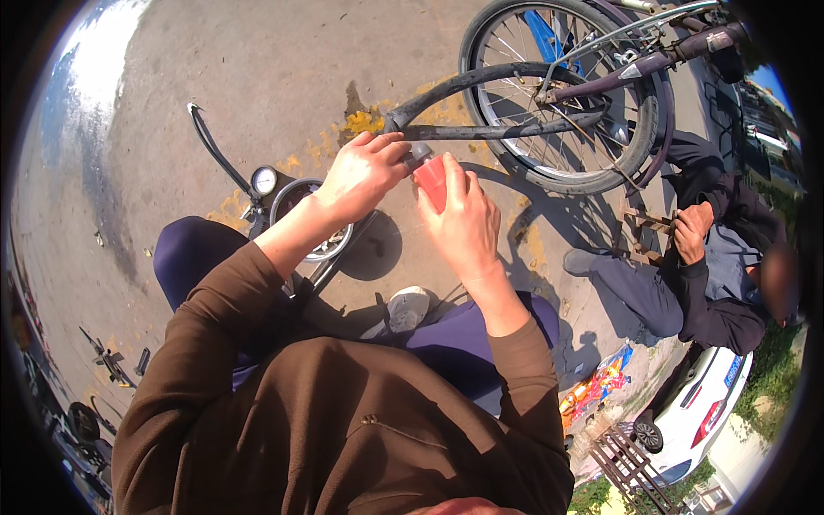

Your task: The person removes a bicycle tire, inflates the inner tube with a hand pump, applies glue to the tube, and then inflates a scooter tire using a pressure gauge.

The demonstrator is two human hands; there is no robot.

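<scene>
In front of me my left hand (365, 172) is closed at the bend of a black bicycle inner tube (481, 131), its fingertips also against a dark grey cap-like piece (418, 154). Exactly how the fingers sit there is partly hidden. My right hand (463, 219) is wrapped round a small red bottle (432, 183), its top tilted toward the left hand and meeting the grey piece. From my hands the tube loops back to the bicycle wheel (566, 94), lying across its spokes and around the hub area.
A floor pump with a round gauge (264, 180) stands by my left knee, its hose (215, 150) curving away. Beside it is a round metal-rimmed object (296, 193). At right a person (721, 249) sits low near a wooden stool (644, 232). A white car (704, 408) is parked behind.
</scene>
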